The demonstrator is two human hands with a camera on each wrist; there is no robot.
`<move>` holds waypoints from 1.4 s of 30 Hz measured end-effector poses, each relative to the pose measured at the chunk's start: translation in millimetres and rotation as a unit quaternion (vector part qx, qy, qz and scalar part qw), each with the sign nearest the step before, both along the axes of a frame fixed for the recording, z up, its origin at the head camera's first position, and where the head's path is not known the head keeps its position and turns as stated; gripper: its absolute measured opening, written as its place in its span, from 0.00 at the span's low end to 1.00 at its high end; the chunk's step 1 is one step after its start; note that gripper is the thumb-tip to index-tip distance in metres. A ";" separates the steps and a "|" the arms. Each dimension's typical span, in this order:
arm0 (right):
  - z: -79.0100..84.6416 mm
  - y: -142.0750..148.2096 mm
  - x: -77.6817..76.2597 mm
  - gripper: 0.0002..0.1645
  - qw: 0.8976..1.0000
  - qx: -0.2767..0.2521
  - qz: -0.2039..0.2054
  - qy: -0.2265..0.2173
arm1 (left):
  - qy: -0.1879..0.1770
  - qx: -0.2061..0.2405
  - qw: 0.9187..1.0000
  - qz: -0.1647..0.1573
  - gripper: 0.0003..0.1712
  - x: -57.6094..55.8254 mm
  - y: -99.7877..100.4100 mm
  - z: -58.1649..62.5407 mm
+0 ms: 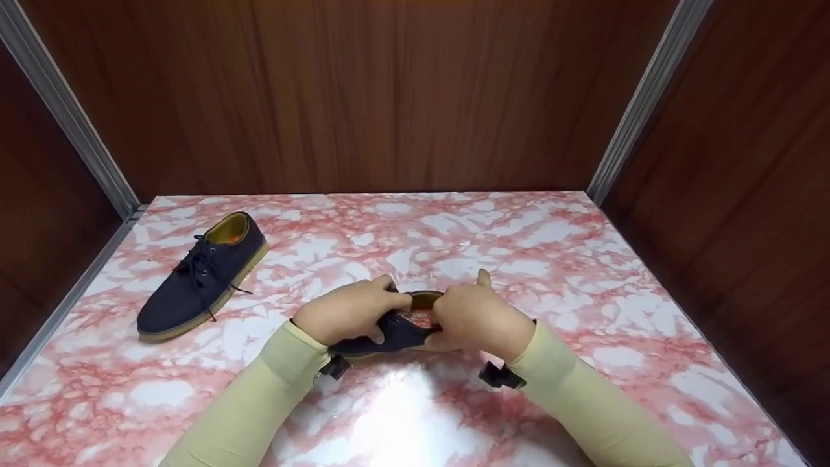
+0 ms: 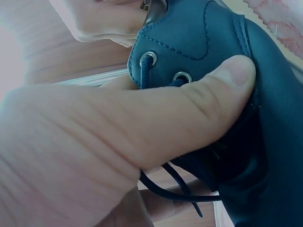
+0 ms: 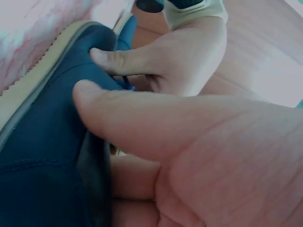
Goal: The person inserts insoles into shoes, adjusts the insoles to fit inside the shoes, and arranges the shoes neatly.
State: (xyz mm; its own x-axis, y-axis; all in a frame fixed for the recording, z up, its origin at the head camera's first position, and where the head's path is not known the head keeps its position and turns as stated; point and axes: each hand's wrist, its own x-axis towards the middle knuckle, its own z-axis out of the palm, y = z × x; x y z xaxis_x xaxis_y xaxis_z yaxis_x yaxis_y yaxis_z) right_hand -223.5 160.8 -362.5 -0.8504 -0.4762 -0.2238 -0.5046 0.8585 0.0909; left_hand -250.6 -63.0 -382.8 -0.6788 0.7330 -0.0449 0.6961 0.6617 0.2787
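Between both hands, near the middle of the table, is a dark navy lace-up shoe (image 1: 402,336) with a tan sole and toe toward the left. My left hand (image 1: 350,312) grips its front part; in the left wrist view the thumb (image 2: 232,73) lies across the side by the metal eyelets (image 2: 182,76). A dark lace (image 2: 182,195) hangs below that hand. My right hand (image 1: 476,318) pinches the edge of the opening toward the heel. Its thumb (image 3: 92,101) is on the outer side and its fingers (image 3: 135,177) are inside. A reddish insole (image 1: 420,318) shows in the opening.
A matching navy shoe (image 1: 201,279) stands at the table's left, toe toward the near left, its laces loose. Red-and-white marbled covering lies on the table (image 1: 519,246). Brown wood panels (image 1: 402,97) with metal corner posts (image 1: 648,97) enclose the back and sides.
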 end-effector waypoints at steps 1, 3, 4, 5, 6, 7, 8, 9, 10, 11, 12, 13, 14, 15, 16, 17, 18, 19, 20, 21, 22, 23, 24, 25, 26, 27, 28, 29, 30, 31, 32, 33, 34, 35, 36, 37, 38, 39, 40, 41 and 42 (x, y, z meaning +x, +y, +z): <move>0.4 0.1 -0.4 0.22 1.000 -0.004 0.010 -0.003 | -0.001 0.001 1.000 0.001 0.25 0.3 -0.1 0.5; 0.2 0.1 -1.9 0.18 0.999 -0.013 0.029 -0.008 | -0.001 0.001 1.000 0.004 0.25 0.8 -0.6 1.6; -0.1 0.2 -3.1 0.17 0.999 -0.019 0.036 -0.012 | -0.001 0.001 1.000 0.006 0.25 0.9 -0.7 2.1; -0.1 0.5 -4.1 0.16 0.999 -0.022 0.042 -0.015 | -0.001 0.000 1.000 0.007 0.25 1.1 -0.9 2.5; -0.2 1.3 -5.5 0.15 0.998 -0.025 0.046 -0.022 | -0.001 -0.001 1.000 0.008 0.25 1.2 -1.1 2.4; -0.3 2.3 -6.7 0.15 0.998 -0.031 0.049 -0.029 | -0.003 -0.001 1.000 0.008 0.25 1.3 -1.1 2.2; -0.2 3.5 -7.8 0.14 0.997 -0.036 0.052 -0.036 | -0.003 -0.002 1.000 0.009 0.25 1.3 -0.9 1.9; 0.0 4.6 -8.4 0.13 0.997 -0.040 0.052 -0.043 | -0.004 -0.003 1.000 0.010 0.25 1.2 -0.4 1.3; 0.2 5.5 -8.8 0.13 0.997 -0.041 0.053 -0.050 | -0.005 -0.004 1.000 0.011 0.24 1.2 0.0 0.9; 0.1 5.9 -9.0 0.12 0.996 -0.044 0.052 -0.053 | -0.006 -0.003 1.000 0.010 0.24 1.0 0.4 0.5; -0.6 5.7 -9.3 0.13 0.996 -0.047 0.052 -0.050 | -0.004 -0.003 1.000 0.009 0.25 0.5 0.9 0.4; -2.6 5.2 -9.6 0.13 0.996 -0.051 0.053 -0.044 | -0.004 -0.002 1.000 0.008 0.25 0.0 1.5 -0.1; -4.7 4.1 -9.9 0.14 0.997 -0.052 0.054 -0.036 | -0.002 -0.003 1.000 0.007 0.25 -0.4 1.9 -0.3; -6.4 2.7 -10.0 0.16 0.997 -0.052 0.054 -0.026 | -0.001 -0.001 1.000 0.007 0.26 -0.7 2.1 -0.1; -7.8 1.3 -10.2 0.18 0.997 -0.053 0.057 -0.015 | 0.002 0.000 1.000 0.004 0.26 -1.1 2.1 0.3; -9.2 0.1 -10.8 0.19 0.997 -0.054 0.061 -0.004 | 0.005 0.001 1.000 0.003 0.27 -1.4 1.8 0.6; -10.2 -0.7 -11.4 0.20 0.996 -0.054 0.066 0.004 | 0.008 0.002 1.000 0.002 0.27 -1.7 1.5 1.0; -10.6 -1.0 -11.9 0.20 0.996 -0.055 0.072 0.009 | 0.011 0.003 1.000 0.001 0.27 -1.8 1.0 1.3; -10.5 -1.0 -12.2 0.20 0.995 -0.058 0.078 0.012 | 0.013 0.005 1.000 0.000 0.28 -1.7 0.7 1.4; -10.0 -0.6 -12.4 0.20 0.994 -0.061 0.085 0.013 | 0.014 0.006 1.000 -0.002 0.28 -1.6 0.4 1.3; -9.7 0.3 -12.8 0.19 0.993 -0.067 0.094 0.017 | 0.015 0.008 1.000 -0.005 0.28 -1.5 0.2 0.9; -9.1 1.4 -13.2 0.19 0.991 -0.078 0.102 0.021 | 0.015 0.009 1.000 -0.007 0.28 -1.3 -0.2 0.5; -8.1 2.2 -13.5 0.18 0.989 -0.093 0.112 0.030 | 0.014 0.010 1.000 -0.009 0.29 -0.9 -0.5 0.3; -7.3 3.1 -14.1 0.18 0.985 -0.113 0.122 0.041 | 0.012 0.011 1.000 -0.009 0.29 -0.6 -0.7 0.0; -6.6 3.6 -15.0 0.19 0.980 -0.135 0.132 0.055 | 0.010 0.011 1.000 -0.009 0.30 -0.3 -1.0 -0.1; -6.0 4.0 -16.1 0.19 0.974 -0.161 0.141 0.069 | 0.012 0.008 1.000 -0.009 0.32 -0.2 -1.3 0.0; -5.5 4.1 -17.5 0.19 0.967 -0.190 0.150 0.082 | 0.017 0.004 1.000 -0.009 0.33 -0.4 -1.6 0.2; -5.5 4.0 -19.2 0.20 0.959 -0.218 0.156 0.091 | 0.024 -0.001 1.000 -0.010 0.35 -0.9 -1.8 0.6; -6.1 3.9 -21.0 0.25 0.953 -0.238 0.161 0.100 | 0.030 -0.006 0.999 -0.009 0.36 -1.3 -1.8 1.1; -7.4 4.0 -22.7 0.31 0.948 -0.256 0.162 0.100 | 0.035 -0.009 0.999 -0.011 0.37 -1.9 -1.6 1.5; -9.1 4.1 -24.1 0.39 0.946 -0.267 0.160 0.096 | 0.040 -0.013 0.999 -0.014 0.37 -2.4 -1.3 2.0; -11.4 4.1 -25.4 0.48 0.945 -0.274 0.158 0.088 | 0.045 -0.018 0.999 -0.018 0.37 -3.1 -1.0 2.2; -14.1 4.2 -26.6 0.56 0.946 -0.276 0.152 0.077 | 0.041 -0.018 0.999 -0.020 0.37 -3.4 -0.7 2.5; -17.4 4.3 -27.6 0.62 0.949 -0.273 0.144 0.065 | 0.037 -0.018 0.999 -0.022 0.36 -4.0 -0.7 2.4; -20.6 4.4 -28.2 0.67 0.953 -0.268 0.132 0.050 | 0.028 -0.018 0.999 -0.023 0.36 -4.1 -0.9 2.7; -23.8 4.3 -28.8 0.70 0.956 -0.265 0.121 0.034 | 0.020 -0.017 0.999 -0.023 0.36 -4.2 -1.4 3.1; -26.7 4.0 -29.6 0.72 0.959 -0.262 0.110 0.021 | 0.011 -0.017 1.000 -0.023 0.36 -4.1 -2.3 3.9; -29.3 3.5 -30.5 0.73 0.960 -0.259 0.102 0.011 | 0.002 -0.015 1.000 -0.023 0.36 -4.0 -3.5 4.9; -31.3 2.9 -31.4 0.74 0.962 -0.255 0.094 0.002 | -0.007 -0.011 1.000 -0.023 0.37 -4.0 -5.0 6.2; -32.6 2.2 -32.0 0.73 0.964 -0.252 0.088 -0.004 | -0.012 -0.011 1.000 -0.024 0.36 -4.2 -6.8 7.9; -33.4 1.5 -32.7 0.73 0.965 -0.247 0.085 -0.006 | -0.018 -0.007 0.999 -0.026 0.37 -4.2 -8.7 9.9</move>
State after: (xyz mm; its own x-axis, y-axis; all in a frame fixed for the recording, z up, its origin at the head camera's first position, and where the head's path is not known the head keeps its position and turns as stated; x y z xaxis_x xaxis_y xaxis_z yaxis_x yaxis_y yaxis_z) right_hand -256.2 162.3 -395.9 -0.7494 -0.6596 0.0574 -0.6406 0.7003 -0.3150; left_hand -254.8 -71.6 -372.9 -0.6375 0.7663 -0.0799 0.7191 0.6290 0.2955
